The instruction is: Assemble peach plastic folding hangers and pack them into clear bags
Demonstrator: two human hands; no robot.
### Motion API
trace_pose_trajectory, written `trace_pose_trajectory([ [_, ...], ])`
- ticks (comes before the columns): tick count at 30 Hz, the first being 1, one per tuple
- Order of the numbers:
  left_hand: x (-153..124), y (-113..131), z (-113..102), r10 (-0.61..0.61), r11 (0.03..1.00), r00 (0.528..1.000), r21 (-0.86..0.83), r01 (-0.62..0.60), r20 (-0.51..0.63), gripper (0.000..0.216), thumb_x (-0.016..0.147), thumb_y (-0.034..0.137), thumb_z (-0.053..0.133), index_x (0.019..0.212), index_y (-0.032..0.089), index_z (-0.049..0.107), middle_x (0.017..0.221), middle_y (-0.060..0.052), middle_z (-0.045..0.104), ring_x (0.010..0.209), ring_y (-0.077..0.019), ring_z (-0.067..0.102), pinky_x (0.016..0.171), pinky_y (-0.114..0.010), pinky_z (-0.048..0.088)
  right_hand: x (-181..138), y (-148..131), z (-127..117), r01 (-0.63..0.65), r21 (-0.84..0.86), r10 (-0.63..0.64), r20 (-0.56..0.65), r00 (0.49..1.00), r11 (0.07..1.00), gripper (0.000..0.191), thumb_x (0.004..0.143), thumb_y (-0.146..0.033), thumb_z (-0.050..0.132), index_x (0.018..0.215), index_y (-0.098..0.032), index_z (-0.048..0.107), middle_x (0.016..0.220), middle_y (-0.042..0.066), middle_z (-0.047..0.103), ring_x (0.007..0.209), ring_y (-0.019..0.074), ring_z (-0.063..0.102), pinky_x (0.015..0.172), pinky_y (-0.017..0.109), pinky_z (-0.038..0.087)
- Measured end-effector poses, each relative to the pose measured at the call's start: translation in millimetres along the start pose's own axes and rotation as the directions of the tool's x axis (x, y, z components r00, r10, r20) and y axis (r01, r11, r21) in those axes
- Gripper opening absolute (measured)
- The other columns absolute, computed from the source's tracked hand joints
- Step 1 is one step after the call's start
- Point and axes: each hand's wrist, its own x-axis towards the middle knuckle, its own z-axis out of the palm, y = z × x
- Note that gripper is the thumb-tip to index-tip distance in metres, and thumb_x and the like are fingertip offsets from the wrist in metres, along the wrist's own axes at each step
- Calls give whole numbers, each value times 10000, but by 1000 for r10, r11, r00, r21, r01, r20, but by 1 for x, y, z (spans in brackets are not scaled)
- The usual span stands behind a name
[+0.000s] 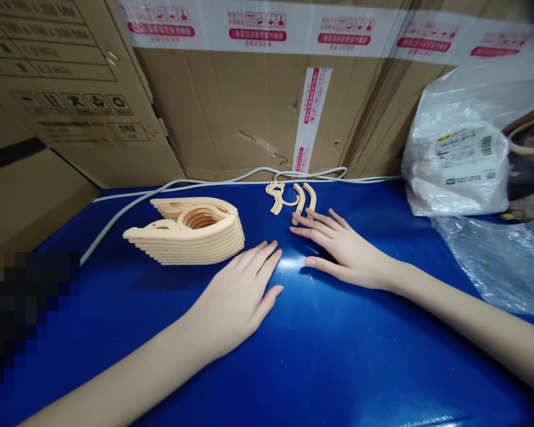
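Observation:
My left hand (pixel 239 290) lies flat on the blue tabletop, palm down, its fingers stretched out and holding nothing. Just beyond its knuckles stands a neat stack of cream plastic pieces (pixel 187 249) that look like folded hangers, with a round opening through them. My right hand (pixel 345 249) is spread open, palm down, and its fingertips reach to two loose curved cream strips (pixel 299 200). Whether they touch the strips I cannot tell. Left of these strips lies a small cream hook-like part (pixel 275 196) with curled ends.
A white cable (pixel 231 179) runs along the back of the blue tabletop (pixel 320 362). Large cardboard boxes (pixel 231 107) wall off the back and left. At the right sit a white plastic bag with a label (pixel 458 160) and a sheet of clear plastic (pixel 493 261).

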Motion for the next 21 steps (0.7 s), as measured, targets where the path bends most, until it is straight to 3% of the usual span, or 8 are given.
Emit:
trace_pose_trajectory([
  [4, -1, 0, 0, 0, 1000, 1000, -11, 0, -3, 520, 1073, 378, 372, 1480, 72, 480, 1544, -174, 505, 1420, -306, 502, 1139, -470, 482, 5, 1, 1, -36, -50, 36, -1, 999, 998, 578, 1042, -560, 413, 1503, -215, 462, 1606, 137, 436, 1515, 335, 337, 1190, 707, 235],
  [10, -1, -1, 0, -9, 999, 1000, -45, 9, 1, 515, 1072, 376, 385, 1486, 81, 474, 1551, -171, 497, 1434, -303, 484, 1155, -473, 466, 3, 7, -2, -88, -127, 70, -140, 988, 988, 487, 1042, -443, 469, 1379, -103, 557, 1381, 198, 624, 1220, 322, 622, 1025, 522, 529],
  [13, -1, -1, 0, -2, 1000, 1000, -31, 2, -1, 510, 1073, 368, 381, 1477, 75, 484, 1544, -170, 507, 1430, -304, 489, 1147, -475, 475, 2, 14, -2, -164, -129, 133, -215, 967, 978, 394, 1039, -375, 474, 1299, -113, 612, 1296, 175, 658, 1158, 309, 643, 988, 495, 558],
  [15, -1, -1, 0, 5, 1000, 1000, -19, -5, -1, 512, 1073, 368, 378, 1473, 68, 488, 1538, -172, 513, 1421, -309, 500, 1135, -478, 486, 1, 19, -1, -200, -135, 163, -246, 955, 970, 395, 1036, -373, 479, 1304, -119, 616, 1345, 180, 625, 1212, 319, 617, 1008, 504, 548],
  [18, -2, -1, 1, 0, 1000, 1000, -28, 0, 0, 518, 1075, 376, 369, 1481, 72, 479, 1548, -172, 501, 1426, -306, 494, 1140, -481, 480, 0, 24, -1, -183, -159, 150, -199, 968, 970, 447, 1039, -409, 470, 1360, -121, 586, 1449, 183, 567, 1307, 337, 566, 1053, 521, 517],
  [21, -2, -1, 1, 1, 999, 1000, -43, -1, 7, 522, 1077, 377, 362, 1486, 71, 470, 1554, -175, 493, 1436, -301, 482, 1155, -476, 463, -2, 25, -5, -222, -171, 190, -186, 964, 960, 366, 1051, -395, 430, 1169, -151, 675, 1253, 151, 686, 1101, 304, 684, 897, 460, 581],
])
